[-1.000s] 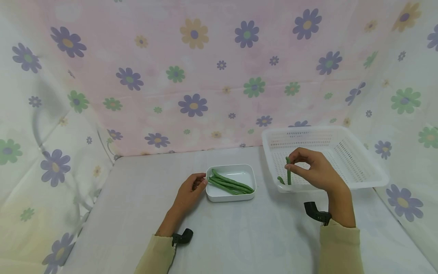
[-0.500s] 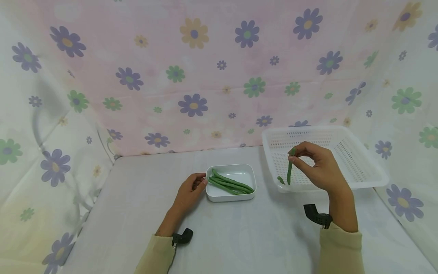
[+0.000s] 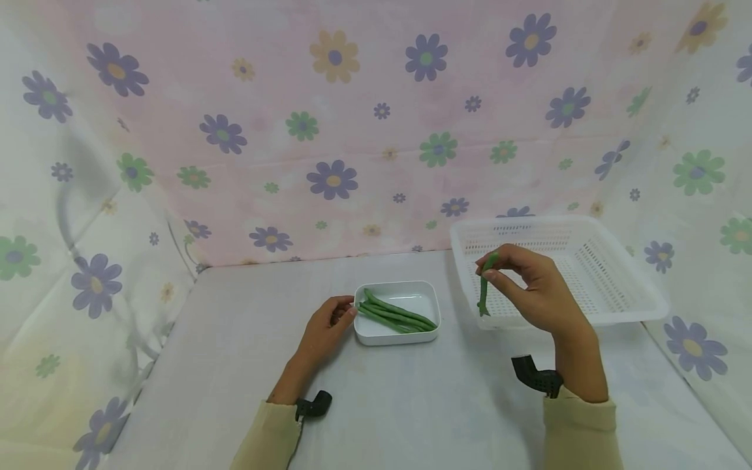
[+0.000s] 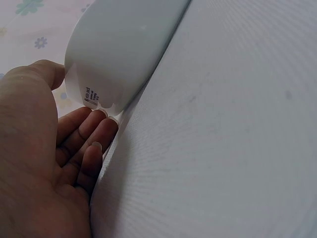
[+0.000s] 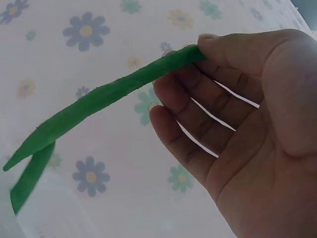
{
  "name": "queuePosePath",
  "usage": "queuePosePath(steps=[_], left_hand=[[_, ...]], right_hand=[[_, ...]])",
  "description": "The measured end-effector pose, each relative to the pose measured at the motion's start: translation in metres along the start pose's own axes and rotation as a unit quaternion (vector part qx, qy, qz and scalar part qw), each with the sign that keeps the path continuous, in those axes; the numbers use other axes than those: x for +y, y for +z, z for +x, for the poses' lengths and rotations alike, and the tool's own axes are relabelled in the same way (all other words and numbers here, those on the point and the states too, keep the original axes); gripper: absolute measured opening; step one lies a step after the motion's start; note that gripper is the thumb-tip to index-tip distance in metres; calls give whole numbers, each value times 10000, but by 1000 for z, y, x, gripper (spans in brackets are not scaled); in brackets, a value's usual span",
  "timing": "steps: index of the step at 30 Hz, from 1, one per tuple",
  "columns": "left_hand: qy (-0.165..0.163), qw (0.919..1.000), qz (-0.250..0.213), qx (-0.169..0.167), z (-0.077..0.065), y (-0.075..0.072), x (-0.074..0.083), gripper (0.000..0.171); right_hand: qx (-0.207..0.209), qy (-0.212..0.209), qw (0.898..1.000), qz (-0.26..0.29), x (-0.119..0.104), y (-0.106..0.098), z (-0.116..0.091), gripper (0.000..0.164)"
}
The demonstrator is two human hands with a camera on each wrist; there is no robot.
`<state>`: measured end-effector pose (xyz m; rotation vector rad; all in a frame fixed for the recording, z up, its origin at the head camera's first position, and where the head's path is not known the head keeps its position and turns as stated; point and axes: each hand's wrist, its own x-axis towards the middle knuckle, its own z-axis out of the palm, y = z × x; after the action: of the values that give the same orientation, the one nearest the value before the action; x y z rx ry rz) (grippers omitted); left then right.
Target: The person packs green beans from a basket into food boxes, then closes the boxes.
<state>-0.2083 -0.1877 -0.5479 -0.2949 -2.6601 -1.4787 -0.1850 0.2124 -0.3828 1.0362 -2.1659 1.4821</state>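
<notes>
My right hand (image 3: 540,297) pinches a green bean (image 3: 484,292) near its upper end, thumb against fingers. The bean hangs down over the near left corner of a white perforated basket (image 3: 631,267). In the right wrist view a second green bean (image 5: 30,178) shows partly behind the lower tip of the held one. My left hand (image 3: 320,334) rests at the left end of a small white dish (image 3: 396,340), with thumb and fingertips touching its side and lower edge. Several green beans (image 3: 402,318) lie slanted inside the dish.
A white cloth covers the table (image 3: 411,405). Flowered curtain (image 3: 376,137) hangs behind and on both sides. The basket stands at the back right, close to the curtain. Black wrist cameras (image 3: 537,375) sit on both wrists.
The right hand has lifted slightly and then shifted left with the bean. The held bean now covers the short bean at the basket's corner. The left hand and dish have stayed put.
</notes>
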Motion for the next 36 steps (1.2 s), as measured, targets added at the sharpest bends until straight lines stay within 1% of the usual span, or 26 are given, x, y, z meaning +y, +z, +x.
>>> queuePosePath(steps=[3,7,10,14,19,27,31,36], left_hand=[[27,10000,38,27,1,1,-2,41],[21,10000,21,32,2,1,-3,40],[-1,10000,-15,6,1,1,-3,41],[-2,10000,-24,-18,1,0,-2,42],[-78,9999,17,-67,1,1,-2,43],[-150,9998,25,-99,0,0,-1,42],[-158,9998,14,-108,0,0,-1,42],[-135,9999,0,-98,1,0,-1,42]], right_hand=[[-90,-61,9998,148,-1,5,2,24],[-223,-5,9992,333,-2,15,5,21],[-344,-8,9982,494,0,25,9,20],[-511,-60,9970,581,4,40,13,21],[-610,-63,9965,560,5,58,17,19],[-505,169,9973,502,15,81,20,15],[-557,307,9968,490,22,91,20,11],[-641,444,9961,412,30,99,19,12]])
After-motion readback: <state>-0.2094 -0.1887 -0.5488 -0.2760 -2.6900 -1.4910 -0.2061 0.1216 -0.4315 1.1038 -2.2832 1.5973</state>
